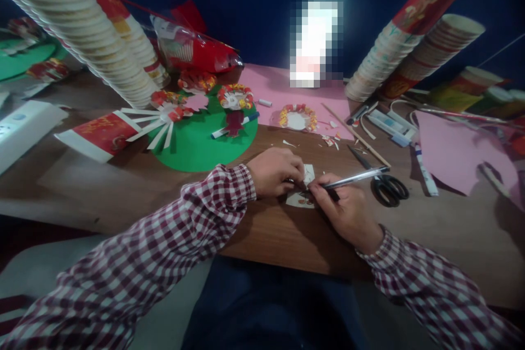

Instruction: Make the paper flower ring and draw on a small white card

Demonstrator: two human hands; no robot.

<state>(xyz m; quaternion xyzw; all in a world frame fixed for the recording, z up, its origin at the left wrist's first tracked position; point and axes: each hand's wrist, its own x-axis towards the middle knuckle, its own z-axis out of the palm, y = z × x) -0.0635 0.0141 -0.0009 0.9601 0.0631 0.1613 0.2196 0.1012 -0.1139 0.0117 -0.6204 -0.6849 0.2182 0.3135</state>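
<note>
My right hand is closed around a slim pen with a clear barrel, its tip end down at a small piece of white printed paper. The paper lies on the brown table and shows a reddish-brown print near its lower edge. My left hand is closed, its bent fingers holding the paper from the left, close to the right fingertips. The fingers partly cover the paper and hide the pen's point. Black-handled scissors lie just right of my right hand.
Tall paper cup stacks stand at left and more cups at right. A green disc carries paper crafts and a marker. On pink paper sits a red-yellow ring. A wooden stick and paper scraps lie nearby.
</note>
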